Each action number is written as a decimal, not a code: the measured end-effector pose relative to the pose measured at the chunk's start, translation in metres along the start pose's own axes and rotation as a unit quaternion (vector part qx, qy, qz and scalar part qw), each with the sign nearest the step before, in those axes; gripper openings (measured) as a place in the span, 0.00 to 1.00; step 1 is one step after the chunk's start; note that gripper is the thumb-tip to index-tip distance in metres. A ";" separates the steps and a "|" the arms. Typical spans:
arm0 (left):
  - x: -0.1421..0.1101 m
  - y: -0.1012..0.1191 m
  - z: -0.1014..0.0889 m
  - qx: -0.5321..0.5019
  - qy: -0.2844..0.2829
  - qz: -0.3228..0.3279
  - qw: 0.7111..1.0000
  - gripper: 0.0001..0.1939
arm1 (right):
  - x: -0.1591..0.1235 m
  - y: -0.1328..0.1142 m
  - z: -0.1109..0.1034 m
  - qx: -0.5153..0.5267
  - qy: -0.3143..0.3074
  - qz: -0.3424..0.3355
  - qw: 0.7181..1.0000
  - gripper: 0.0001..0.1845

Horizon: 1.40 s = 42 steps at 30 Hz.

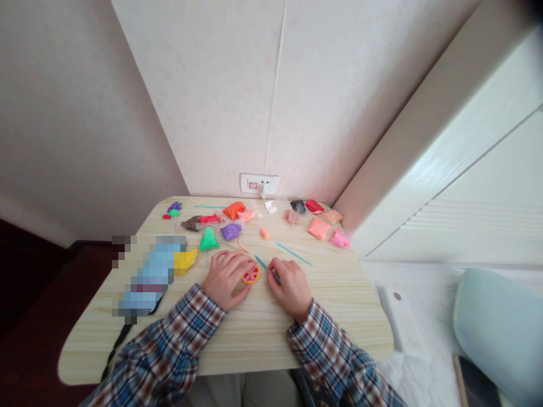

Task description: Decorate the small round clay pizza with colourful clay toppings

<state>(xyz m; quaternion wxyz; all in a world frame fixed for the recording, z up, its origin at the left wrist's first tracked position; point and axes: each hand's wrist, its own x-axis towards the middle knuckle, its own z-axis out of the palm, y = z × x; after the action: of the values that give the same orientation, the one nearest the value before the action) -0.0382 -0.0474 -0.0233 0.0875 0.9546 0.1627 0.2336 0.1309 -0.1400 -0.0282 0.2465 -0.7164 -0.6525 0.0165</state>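
A small round clay piece, yellow with red segments, lies on the light wooden table. My left hand rests on the table with curled fingers touching the piece's left side. My right hand is closed around a thin teal modelling tool, whose tip points toward the clay piece. Both sleeves are plaid.
Several small bags of coloured clay lie across the far half: green, purple, orange, pink, yellow. A second teal tool lies right of centre. A wall socket sits behind. A pale cushion is at right.
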 end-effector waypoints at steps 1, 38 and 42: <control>-0.002 0.001 0.000 0.004 0.001 0.018 1.000 0.18 | 0.000 0.000 0.000 -0.006 -0.003 -0.004 1.000 0.05; -0.014 0.010 0.008 0.037 0.010 -0.015 0.999 0.21 | 0.000 -0.006 -0.001 0.001 -0.026 0.012 1.000 0.07; -0.008 0.010 0.003 0.037 0.004 -0.100 0.994 0.29 | 0.001 -0.005 -0.002 0.030 -0.013 0.030 0.999 0.06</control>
<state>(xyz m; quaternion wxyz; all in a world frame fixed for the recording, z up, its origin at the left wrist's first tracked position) -0.0407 -0.0604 -0.0272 0.0742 0.9354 0.2658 0.2212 0.1269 -0.1400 -0.0245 0.2581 -0.7275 -0.6335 0.0527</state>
